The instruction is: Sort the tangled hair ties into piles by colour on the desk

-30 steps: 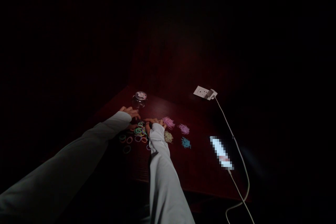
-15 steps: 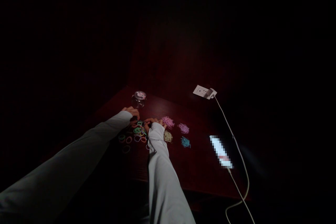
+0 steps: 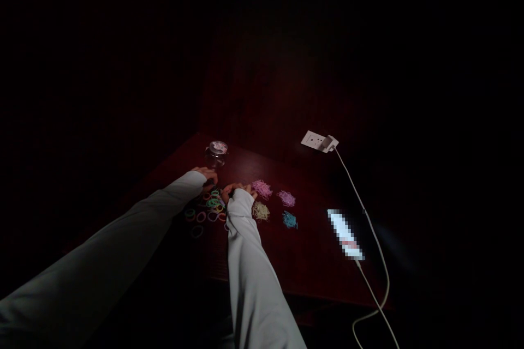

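Note:
My left hand (image 3: 207, 175) is at the far edge of a loose heap of coloured hair ties (image 3: 213, 204). Its fingers curl down, and what they close on, if anything, is hidden. Just right of the heap, my right hand (image 3: 236, 191) has its fingers bent together over the ties; its grasp is too dark and small to make out. Small elastic bands lie in separate piles beside it: pink (image 3: 262, 190), pale yellow (image 3: 261, 212), purple (image 3: 287, 198) and teal (image 3: 290, 220). Behind my left hand stands a clear lidded jar (image 3: 216, 154).
The dark red table (image 3: 262, 262) carries a lit phone (image 3: 345, 234), blurred out, at the right. A white cable (image 3: 374, 237) runs from a charger (image 3: 329, 144) in a wall socket (image 3: 313, 139). Everything around is very dark.
My right hand and forearm have shifted slightly left, over the edge of the hair ties. More of the yellow pile shows. My left hand stays almost in place.

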